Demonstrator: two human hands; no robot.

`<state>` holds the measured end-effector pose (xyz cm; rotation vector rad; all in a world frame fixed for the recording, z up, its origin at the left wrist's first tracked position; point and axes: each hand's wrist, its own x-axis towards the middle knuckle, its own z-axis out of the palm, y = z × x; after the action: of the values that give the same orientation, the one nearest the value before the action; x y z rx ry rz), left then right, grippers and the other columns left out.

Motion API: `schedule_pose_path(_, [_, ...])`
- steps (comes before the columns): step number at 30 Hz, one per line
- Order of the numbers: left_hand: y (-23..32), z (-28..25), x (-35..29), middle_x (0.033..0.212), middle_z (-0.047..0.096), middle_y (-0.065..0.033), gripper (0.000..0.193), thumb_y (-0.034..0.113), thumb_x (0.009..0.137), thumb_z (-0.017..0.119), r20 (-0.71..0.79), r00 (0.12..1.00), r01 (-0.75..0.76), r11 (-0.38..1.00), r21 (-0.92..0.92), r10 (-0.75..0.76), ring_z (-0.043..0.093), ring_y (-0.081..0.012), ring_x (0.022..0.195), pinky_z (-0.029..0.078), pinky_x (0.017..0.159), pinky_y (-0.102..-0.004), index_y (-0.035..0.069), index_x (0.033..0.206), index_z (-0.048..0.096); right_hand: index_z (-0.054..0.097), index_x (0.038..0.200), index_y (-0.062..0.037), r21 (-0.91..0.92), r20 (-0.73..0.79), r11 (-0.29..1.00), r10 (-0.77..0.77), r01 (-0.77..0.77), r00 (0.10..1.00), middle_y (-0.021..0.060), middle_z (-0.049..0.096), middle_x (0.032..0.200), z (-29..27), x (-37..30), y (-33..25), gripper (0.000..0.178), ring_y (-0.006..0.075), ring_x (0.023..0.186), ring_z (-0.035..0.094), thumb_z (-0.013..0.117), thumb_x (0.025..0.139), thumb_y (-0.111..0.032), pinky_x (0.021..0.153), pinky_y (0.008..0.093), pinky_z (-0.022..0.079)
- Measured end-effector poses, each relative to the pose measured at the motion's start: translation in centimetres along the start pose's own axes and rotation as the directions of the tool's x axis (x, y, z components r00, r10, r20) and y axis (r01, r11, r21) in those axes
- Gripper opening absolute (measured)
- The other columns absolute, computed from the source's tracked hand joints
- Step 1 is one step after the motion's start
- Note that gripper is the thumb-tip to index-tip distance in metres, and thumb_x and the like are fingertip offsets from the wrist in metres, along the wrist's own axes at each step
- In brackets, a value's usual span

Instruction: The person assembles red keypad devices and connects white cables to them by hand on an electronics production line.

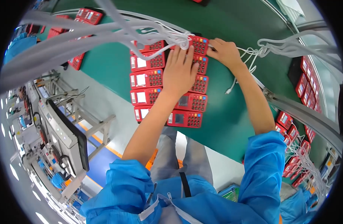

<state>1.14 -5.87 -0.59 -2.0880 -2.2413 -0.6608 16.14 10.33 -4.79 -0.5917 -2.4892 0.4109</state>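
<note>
Red handheld card terminals (146, 78) with dark keypads lie in two columns on the green work surface (227, 119). My left hand (180, 72) rests flat over the upper part of the right-hand column, fingers stretched out toward the far end. It hides parts of several terminals. At the right edge of the farthest terminal (199, 44), the thumb and fingers of my right hand (225, 53) are pinched on the end of a white cable (246, 50). The fingers mostly cover its plug, so I cannot tell whether it sits in the terminal.
Thick bundled white cables (93, 33) hang across the upper left, and another bundle (279, 43) hangs at the right. A loose white plug (228, 90) dangles beside my right forearm. More red terminals (309, 86) stand beyond a metal rail (306, 112). A monitor (67, 130) is at lower left.
</note>
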Motion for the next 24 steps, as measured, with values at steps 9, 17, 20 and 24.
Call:
schedule_pose_path(9, [-2.7, -6.5, -6.7, 0.12, 0.052, -0.0235, 0.047, 0.03, 0.083, 0.07, -0.255, 0.822, 0.494, 0.86, -0.127, -0.51, 0.047, -0.0385, 0.114, 0.039, 0.095, -0.0475, -0.001, 0.116, 0.056, 0.05, 0.135, -0.0092, -0.109, -0.208, 0.953, 0.255, -0.282, 0.944, 0.0151, 0.043, 0.139, -8.1, -2.4, -7.1, 0.066, 0.0352, 0.127, 0.04, 0.072, 0.08, -0.036, 0.104, 0.0489, 0.032])
schedule_pose_path(17, [-22.4, -6.8, -17.5, 0.065, 0.059, -0.0065, 0.032, 0.029, 0.086, 0.067, 0.62, 0.617, 0.755, 0.587, -0.293, -0.485, 0.049, -0.011, 0.057, 0.038, 0.048, -0.0304, -0.001, 0.074, 0.063, 0.062, 0.108, -0.0051, 0.509, -0.015, 0.646, 0.668, -0.569, 0.744, 0.0148, 0.061, 0.1, -7.1, -12.2, -31.6, 0.022, 0.0318, 0.096, 0.06, 0.057, 0.092, -0.02, 0.082, 0.04, 0.049])
schedule_pose_path(20, [-19.6, -8.3, -15.7, 0.062, 0.053, -0.0033, 0.037, 0.031, 0.088, 0.066, 0.54, 0.698, 0.692, 0.637, -0.34, -0.471, 0.045, -0.0117, 0.056, 0.036, 0.047, -0.0292, 0.0, 0.071, 0.055, 0.061, 0.11, -0.0042, 0.406, 0.143, 0.593, 0.711, -0.696, 0.689, 0.0148, 0.061, 0.099, -9.5, -17.1, -37.1, 0.024, 0.0318, 0.092, 0.061, 0.056, 0.093, -0.02, 0.078, 0.0394, 0.05])
schedule_pose_path(24, [-22.4, -12.6, -17.1, 0.067, 0.057, -0.0037, 0.036, 0.035, 0.09, 0.062, 0.28, 0.9, 0.43, 0.791, -0.435, -0.335, 0.051, -0.0124, 0.058, 0.043, 0.054, -0.0303, -0.001, 0.085, 0.063, 0.057, 0.12, -0.0027, 0.517, 0.114, 0.466, 0.794, -0.718, 0.597, 0.0151, 0.062, 0.109, -12.9, -19.1, -41.4, 0.035, 0.0318, 0.088, 0.062, 0.058, 0.092, -0.024, 0.078, 0.0415, 0.05])
